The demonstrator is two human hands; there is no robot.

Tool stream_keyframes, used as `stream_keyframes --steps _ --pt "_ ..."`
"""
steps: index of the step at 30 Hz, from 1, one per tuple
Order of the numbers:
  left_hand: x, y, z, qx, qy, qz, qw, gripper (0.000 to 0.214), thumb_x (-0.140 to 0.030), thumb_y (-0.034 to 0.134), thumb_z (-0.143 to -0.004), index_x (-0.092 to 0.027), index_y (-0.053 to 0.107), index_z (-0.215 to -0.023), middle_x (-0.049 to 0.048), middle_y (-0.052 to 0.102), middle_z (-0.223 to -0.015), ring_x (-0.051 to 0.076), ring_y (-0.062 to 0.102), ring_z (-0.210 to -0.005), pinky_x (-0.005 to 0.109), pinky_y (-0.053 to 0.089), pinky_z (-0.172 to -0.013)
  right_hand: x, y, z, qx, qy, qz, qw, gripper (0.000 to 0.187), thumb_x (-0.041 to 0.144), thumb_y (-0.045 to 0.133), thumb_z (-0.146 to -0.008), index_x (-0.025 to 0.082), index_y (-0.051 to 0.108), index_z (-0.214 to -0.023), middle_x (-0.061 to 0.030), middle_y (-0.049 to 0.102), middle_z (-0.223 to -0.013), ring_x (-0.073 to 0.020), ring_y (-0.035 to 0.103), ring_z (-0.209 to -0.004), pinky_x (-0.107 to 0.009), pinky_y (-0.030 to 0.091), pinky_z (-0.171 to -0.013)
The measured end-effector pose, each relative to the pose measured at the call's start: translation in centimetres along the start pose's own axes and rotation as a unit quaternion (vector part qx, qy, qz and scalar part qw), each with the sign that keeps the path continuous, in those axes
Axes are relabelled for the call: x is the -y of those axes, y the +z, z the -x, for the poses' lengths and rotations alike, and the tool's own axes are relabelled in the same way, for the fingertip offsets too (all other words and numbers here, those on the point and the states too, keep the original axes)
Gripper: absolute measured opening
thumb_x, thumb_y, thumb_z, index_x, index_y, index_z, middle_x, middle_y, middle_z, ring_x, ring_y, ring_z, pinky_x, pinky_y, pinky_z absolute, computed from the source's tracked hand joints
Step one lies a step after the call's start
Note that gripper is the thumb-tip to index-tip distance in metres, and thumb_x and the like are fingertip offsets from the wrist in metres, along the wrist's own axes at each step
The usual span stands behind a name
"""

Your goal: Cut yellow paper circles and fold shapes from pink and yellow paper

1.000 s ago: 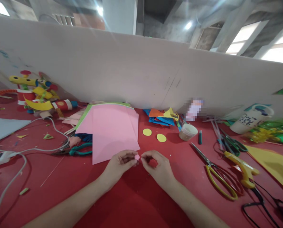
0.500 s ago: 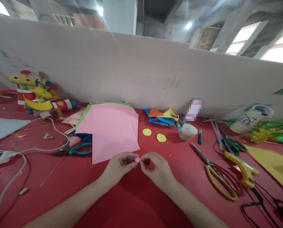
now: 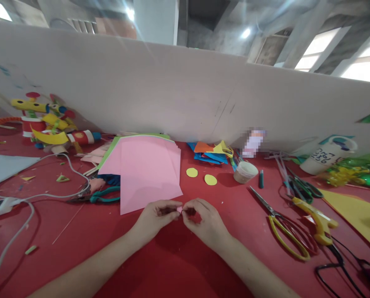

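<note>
Between my fingertips is a small pink paper piece (image 3: pixel 179 209), partly covered by the fingers; its exact shape is too small to tell. My left hand (image 3: pixel 160 216) pinches it from the left, and my right hand (image 3: pixel 203 216) pinches its right side. Both hands are held just in front of a stack of pink paper sheets (image 3: pixel 150 174). Beyond them, two yellow paper circles (image 3: pixel 191 172) lie flat on the red table (image 3: pixel 178 265).
Yellow-handled scissors (image 3: pixel 278 225) and a yellow glue gun (image 3: pixel 320 223) lie at right. Teal-handled pliers (image 3: pixel 106 194) sit beside the pink sheets. A white cable (image 3: pixel 32 209) loops at left near paper-cup toys (image 3: pixel 32 124). A roll of tape (image 3: pixel 246 171) stands behind the circles.
The fingers have shifted slightly around the pink paper piece, and less of it shows now. Both hands stay in nearly the same place.
</note>
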State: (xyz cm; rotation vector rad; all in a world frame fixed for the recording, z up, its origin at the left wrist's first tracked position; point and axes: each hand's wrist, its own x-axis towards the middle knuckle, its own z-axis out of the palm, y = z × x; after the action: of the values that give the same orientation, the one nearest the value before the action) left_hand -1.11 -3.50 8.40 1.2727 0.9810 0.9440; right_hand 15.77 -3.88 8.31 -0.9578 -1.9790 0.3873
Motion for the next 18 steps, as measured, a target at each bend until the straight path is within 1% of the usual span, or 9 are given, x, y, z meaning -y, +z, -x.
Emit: stream_keyframes --steps 3,7,9,11,13,15,16,18 --pt "0.04 0.01 -0.04 0.009 0.003 -0.012 1.0 0.019 -0.027 0.067 -0.07 -0.019 0.07 -0.087 0.0052 0.072 -0.09 0.02 0.064 -0.087 0.034 0.049 -0.081 -0.06 0.12 0.03 0.002 -0.003 0.018 1.0 0.013 0.01 0.047 -0.072 0.019 0.056 -0.072 -0.0005 0.059 -0.063 -0.0123 0.054 -0.057 -0.022 0.047 -0.056" --pt "0.08 0.33 0.08 0.034 0.019 -0.007 0.999 0.019 -0.027 0.067 -0.07 -0.018 0.07 -0.087 0.0055 0.071 -0.092 0.021 0.064 -0.087 0.034 0.049 -0.081 -0.12 0.57 0.18 -0.022 -0.02 0.042 0.999 0.013 0.009 0.047 -0.067 0.02 0.053 -0.067 0.0012 0.055 -0.057 -0.0118 0.05 -0.052 -0.021 0.043 -0.05" --pt "0.16 0.42 0.1 0.039 0.023 0.004 0.999 0.02 -0.027 0.067 -0.07 -0.018 0.069 -0.088 0.0058 0.071 -0.093 0.021 0.064 -0.088 0.034 0.048 -0.083 -0.17 0.71 0.24 -0.03 -0.022 0.042 0.998 0.012 0.009 0.048 -0.067 0.02 0.053 -0.068 0.0012 0.055 -0.057 -0.0118 0.05 -0.052 -0.022 0.044 -0.051" --pt "0.33 0.37 0.04 0.025 0.021 0.009 0.999 0.021 -0.028 0.066 -0.071 -0.018 0.068 -0.09 0.006 0.071 -0.094 0.021 0.063 -0.09 0.036 0.046 -0.086 -0.27 0.75 0.26 -0.028 -0.012 0.032 0.999 0.012 0.009 0.048 -0.071 0.019 0.055 -0.07 0.0005 0.057 -0.06 -0.0122 0.052 -0.054 -0.022 0.045 -0.054" --pt "0.5 0.22 -0.08 -0.005 0.019 0.009 1.0 0.025 -0.028 0.065 -0.072 -0.019 0.065 -0.095 0.0057 0.07 -0.093 0.021 0.062 -0.091 0.037 0.045 -0.087 -0.42 0.69 0.23 -0.013 0.004 0.01 1.0 0.012 0.011 0.049 -0.076 0.02 0.057 -0.074 -0.0003 0.06 -0.064 -0.0123 0.055 -0.058 -0.023 0.047 -0.059" --pt "0.56 0.07 -0.22 -0.04 0.019 0.007 0.999 0.03 -0.027 0.066 -0.07 -0.019 0.061 -0.099 0.0043 0.069 -0.089 0.019 0.062 -0.088 0.036 0.046 -0.085 -0.58 0.53 0.17 -0.002 0.02 -0.014 1.0 0.012 0.013 0.049 -0.078 0.02 0.058 -0.077 -0.0007 0.062 -0.069 -0.0123 0.057 -0.061 -0.023 0.048 -0.061" --pt "0.53 0.03 -0.27 -0.052 0.019 0.002 0.998 0.03 -0.027 0.067 -0.069 -0.019 0.06 -0.097 0.0038 0.068 -0.086 0.019 0.062 -0.086 0.035 0.046 -0.082 -0.65 0.43 0.13 -0.003 0.026 -0.02 0.999 0.011 0.013 0.05 -0.078 0.02 0.058 -0.077 -0.0008 0.062 -0.069 -0.0125 0.057 -0.062 -0.023 0.049 -0.061" --pt "0.4 0.03 -0.33 -0.06 0.02 -0.012 0.998 0.024 -0.028 0.067 -0.068 -0.018 0.059 -0.088 0.0035 0.065 -0.08 0.018 0.061 -0.081 0.033 0.047 -0.078 -0.74 0.2 0.04 -0.016 0.037 -0.022 0.999 0.011 0.014 0.05 -0.078 0.02 0.058 -0.077 -0.0009 0.061 -0.069 -0.013 0.057 -0.063 -0.024 0.049 -0.061"
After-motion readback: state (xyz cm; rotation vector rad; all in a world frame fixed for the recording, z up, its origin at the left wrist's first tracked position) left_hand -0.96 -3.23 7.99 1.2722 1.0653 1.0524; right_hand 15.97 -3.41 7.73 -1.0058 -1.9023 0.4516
